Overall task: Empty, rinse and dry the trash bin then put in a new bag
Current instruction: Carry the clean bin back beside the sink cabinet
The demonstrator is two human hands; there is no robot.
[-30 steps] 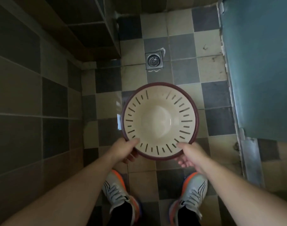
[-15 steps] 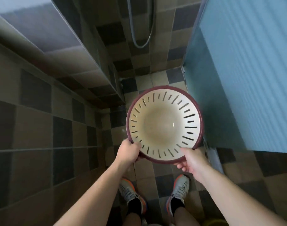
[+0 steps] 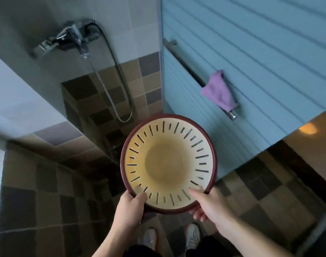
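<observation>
Below the chrome shower mixer tap (image 3: pixel 65 40), both hands hold up the round cream plastic trash bin with slotted sides and maroon rim (image 3: pixel 168 164): left hand (image 3: pixel 129 210) and right hand (image 3: pixel 211 204) each pinch its near rim, thumbs inside

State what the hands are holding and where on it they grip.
Both hands hold the slotted trash bin by its near rim: left hand at the lower left, right hand at the lower right, thumbs inside.
</observation>
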